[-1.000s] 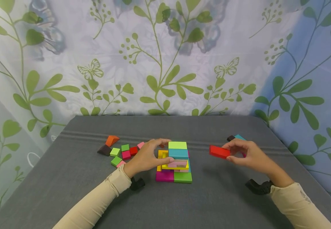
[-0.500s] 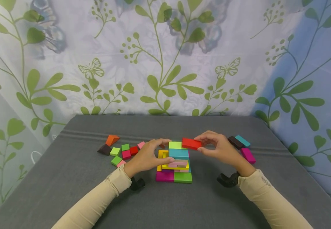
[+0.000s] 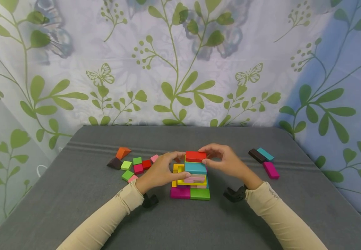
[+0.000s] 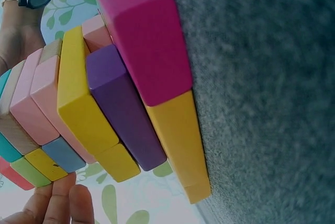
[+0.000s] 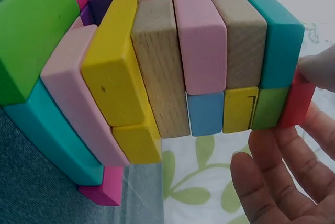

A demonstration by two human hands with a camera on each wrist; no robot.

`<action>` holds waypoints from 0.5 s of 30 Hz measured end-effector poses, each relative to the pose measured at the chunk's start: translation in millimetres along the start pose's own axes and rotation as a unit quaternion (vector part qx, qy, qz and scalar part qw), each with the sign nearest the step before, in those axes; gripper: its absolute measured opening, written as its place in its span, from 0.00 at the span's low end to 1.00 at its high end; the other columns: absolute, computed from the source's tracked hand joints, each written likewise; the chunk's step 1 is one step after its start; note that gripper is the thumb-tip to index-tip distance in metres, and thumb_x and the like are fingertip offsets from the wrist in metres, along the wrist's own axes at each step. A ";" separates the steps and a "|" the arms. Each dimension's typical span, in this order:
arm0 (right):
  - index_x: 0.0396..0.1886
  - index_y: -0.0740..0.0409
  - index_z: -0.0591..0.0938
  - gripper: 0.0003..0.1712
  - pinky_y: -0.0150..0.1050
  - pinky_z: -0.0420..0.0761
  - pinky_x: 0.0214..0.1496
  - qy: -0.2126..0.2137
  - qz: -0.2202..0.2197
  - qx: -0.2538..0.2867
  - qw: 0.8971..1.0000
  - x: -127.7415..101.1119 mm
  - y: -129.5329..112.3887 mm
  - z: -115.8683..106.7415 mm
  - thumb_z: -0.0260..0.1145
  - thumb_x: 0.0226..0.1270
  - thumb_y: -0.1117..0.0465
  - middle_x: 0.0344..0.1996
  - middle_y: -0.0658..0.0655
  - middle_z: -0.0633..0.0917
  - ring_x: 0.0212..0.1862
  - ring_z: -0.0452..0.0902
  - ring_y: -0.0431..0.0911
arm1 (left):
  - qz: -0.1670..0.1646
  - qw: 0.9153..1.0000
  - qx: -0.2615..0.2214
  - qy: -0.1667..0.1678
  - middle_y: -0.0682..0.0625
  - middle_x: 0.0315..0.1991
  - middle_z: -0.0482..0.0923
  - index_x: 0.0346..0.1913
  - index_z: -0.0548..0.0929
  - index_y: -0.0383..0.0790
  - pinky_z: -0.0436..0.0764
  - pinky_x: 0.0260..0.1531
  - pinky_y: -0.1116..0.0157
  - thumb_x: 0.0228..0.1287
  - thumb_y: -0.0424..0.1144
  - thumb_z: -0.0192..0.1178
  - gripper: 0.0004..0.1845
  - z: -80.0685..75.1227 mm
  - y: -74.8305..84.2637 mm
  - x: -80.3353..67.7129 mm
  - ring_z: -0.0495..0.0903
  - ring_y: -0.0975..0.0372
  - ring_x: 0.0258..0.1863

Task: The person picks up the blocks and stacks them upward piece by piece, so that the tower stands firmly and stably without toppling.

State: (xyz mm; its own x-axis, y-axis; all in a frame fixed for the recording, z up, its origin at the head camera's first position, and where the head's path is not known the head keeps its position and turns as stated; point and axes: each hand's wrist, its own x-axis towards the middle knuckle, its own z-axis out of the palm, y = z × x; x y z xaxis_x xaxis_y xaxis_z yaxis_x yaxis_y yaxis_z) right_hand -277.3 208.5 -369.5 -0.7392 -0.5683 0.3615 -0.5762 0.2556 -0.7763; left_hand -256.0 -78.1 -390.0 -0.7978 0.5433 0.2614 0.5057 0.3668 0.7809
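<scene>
Red block: a flat red block lies on the very top of the stack of coloured blocks, its long axis running left to right across my view.
Right hand: my right hand pinches the red block's right end between thumb and fingertips; the right wrist view shows the thumb pressed on that end and the fingers curled below it.
Left hand: my left hand cups the stack's left side, fingers curved round the upper layers, the tips near the red block's left end.
Key relation: the red block sits directly between the two hands, the right one gripping it, the left one bracing the pile beneath.
Stack: it stands mid-table on a grey cloth, magenta and green blocks at its base.
Elsewhere: loose small blocks lie left of the stack; brown, teal and magenta bars lie well apart to the right.
</scene>
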 end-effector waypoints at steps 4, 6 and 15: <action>0.59 0.66 0.86 0.17 0.41 0.87 0.53 0.005 0.010 0.013 1.000 -0.7 0.1 1.8 0.71 0.73 0.71 0.50 0.60 0.89 0.48 0.86 0.47 | -0.007 1.000 -0.002 0.001 0.46 0.60 0.84 0.69 0.80 0.33 0.82 0.58 0.44 0.66 0.43 0.77 0.33 0.6 0.5 0.4 0.80 0.51 0.58; 0.59 0.67 0.86 0.17 0.42 0.87 0.54 0.005 0.008 0.015 1.000 -0.8 0.6 2.2 0.71 0.73 0.71 0.51 0.61 0.89 0.49 0.86 0.47 | -0.010 1.000 -0.001 0.004 0.45 0.60 0.83 0.69 0.80 0.32 0.82 0.58 0.43 0.66 0.44 0.77 0.34 0.7 0.7 0.0 0.80 0.51 0.58; 0.60 0.67 0.86 0.17 0.42 0.86 0.55 -0.002 -0.002 0.026 1.000 -1.2 1.6 2.9 0.70 0.75 0.70 0.52 0.62 0.89 0.50 0.86 0.46 | -0.012 1.000 0.012 0.008 0.43 0.60 0.83 0.69 0.81 0.31 0.82 0.57 0.41 0.66 0.47 0.77 0.34 1.9 0.3 -1.6 0.79 0.50 0.57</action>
State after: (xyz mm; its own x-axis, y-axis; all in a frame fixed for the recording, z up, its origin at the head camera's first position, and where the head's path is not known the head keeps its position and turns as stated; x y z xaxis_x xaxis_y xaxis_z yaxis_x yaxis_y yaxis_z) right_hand -276.2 207.3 -372.7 -0.7360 -0.5716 0.3628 -0.5602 0.2132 -0.8005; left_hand -253.9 -77.4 -391.3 -0.8150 0.5216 0.2524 0.4941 0.3982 0.7728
